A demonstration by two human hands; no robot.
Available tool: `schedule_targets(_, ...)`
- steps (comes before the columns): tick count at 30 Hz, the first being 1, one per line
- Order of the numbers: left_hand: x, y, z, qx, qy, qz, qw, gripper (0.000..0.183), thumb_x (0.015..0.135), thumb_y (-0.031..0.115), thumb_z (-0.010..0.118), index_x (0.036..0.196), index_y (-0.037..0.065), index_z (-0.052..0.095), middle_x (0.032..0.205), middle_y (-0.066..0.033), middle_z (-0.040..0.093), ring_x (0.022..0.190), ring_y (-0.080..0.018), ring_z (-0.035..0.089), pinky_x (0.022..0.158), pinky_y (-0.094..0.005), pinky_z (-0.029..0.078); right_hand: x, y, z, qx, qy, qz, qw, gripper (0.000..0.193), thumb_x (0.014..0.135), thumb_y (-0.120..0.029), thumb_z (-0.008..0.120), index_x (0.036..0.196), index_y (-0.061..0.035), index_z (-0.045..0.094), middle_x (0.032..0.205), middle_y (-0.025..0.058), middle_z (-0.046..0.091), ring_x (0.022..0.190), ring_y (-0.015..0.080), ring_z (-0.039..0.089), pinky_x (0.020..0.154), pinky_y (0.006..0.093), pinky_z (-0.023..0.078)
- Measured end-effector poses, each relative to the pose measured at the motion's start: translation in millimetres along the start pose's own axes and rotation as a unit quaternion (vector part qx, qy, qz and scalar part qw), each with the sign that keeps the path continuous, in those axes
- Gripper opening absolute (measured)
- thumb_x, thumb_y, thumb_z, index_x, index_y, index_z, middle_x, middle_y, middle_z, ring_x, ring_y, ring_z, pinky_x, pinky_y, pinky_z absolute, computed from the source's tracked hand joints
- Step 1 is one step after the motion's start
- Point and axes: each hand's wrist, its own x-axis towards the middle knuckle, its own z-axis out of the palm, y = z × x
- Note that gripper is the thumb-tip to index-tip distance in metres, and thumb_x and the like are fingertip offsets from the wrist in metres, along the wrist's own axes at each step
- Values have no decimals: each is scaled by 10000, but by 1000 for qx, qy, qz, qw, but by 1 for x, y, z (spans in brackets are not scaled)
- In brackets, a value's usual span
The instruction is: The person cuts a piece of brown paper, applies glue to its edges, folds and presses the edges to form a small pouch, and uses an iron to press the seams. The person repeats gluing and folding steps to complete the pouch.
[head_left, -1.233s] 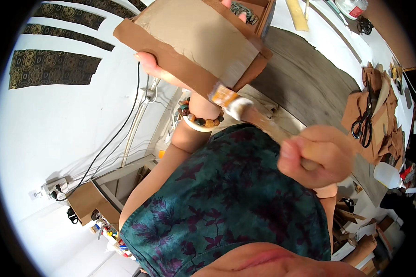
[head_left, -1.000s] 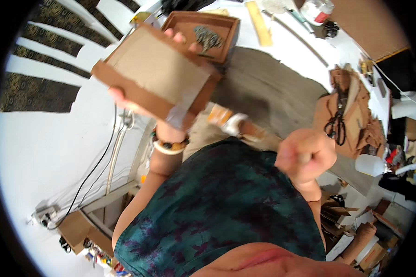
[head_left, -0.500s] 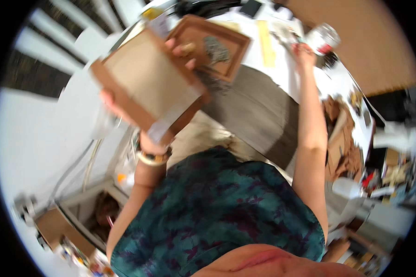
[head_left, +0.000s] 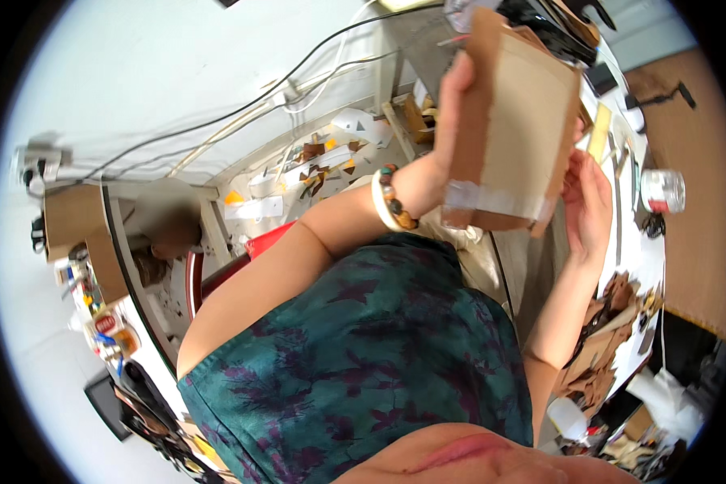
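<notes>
I hold a flat brown cardboard box [head_left: 512, 133] up in front of me, its lower edge bound with clear tape. My left hand [head_left: 452, 101] grips the box's left edge, thumb on the near side; a beaded bracelet and a white bangle sit on that wrist. My right hand [head_left: 586, 206] touches the box's lower right corner with its fingers spread along the far side. The box hides part of the worktable behind it.
A white worktable [head_left: 633, 242] at the right carries a glass jar [head_left: 661, 191], a yellow ruler, tools and a heap of brown leather scraps [head_left: 605, 339]. Cables run along the wall above. Shelves with small bottles and boxes stand at the left.
The brush that my right hand held is gone, and that hand has come back onto the box. The view has swung left; the box now stands more upright and nearer.
</notes>
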Motion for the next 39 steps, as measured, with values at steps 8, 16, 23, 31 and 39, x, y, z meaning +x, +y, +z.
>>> schedule_targets(8,-28,-1,-6,120,152,46,980,730,916,674,429,1351,91,483,1267,-76,574,1112,-188,566,956,-356,457,-6,31,-5,58,14,25,998,262,968,-270,622,1022,-15,642,919,24,681,818,104,628,747,244,504)
schedule_targets(16,-101,52,-99,337,119,-70,931,639,1011,515,342,1226,-16,623,1063,-141,711,965,-196,672,849,-331,517,-19,57,-56,150,-18,19,988,492,976,-322,587,1328,9,495,1282,130,597,1144,238,597,993,396,486)
schedule_targets(23,-220,201,-364,287,727,297,549,247,900,234,612,1030,32,553,774,-74,585,616,-138,502,502,-286,395,-49,35,-83,218,227,8,949,547,965,-398,579,1389,-65,479,1377,81,544,1255,244,510,1093,453,380)
schedule_targets(31,-226,274,-426,221,696,187,657,332,952,329,633,913,0,636,742,-121,640,469,-167,460,390,-293,389,-55,43,-81,203,231,-9,952,527,962,-377,603,1364,-53,500,1327,72,576,1211,228,535,1050,410,413)
schedule_targets(39,-213,216,-408,259,720,151,626,252,953,210,629,823,-3,588,673,-104,600,466,-180,484,403,-299,374,-56,46,-72,188,273,-14,944,540,964,-366,605,1377,-39,482,1344,82,560,1214,227,530,1054,401,408)
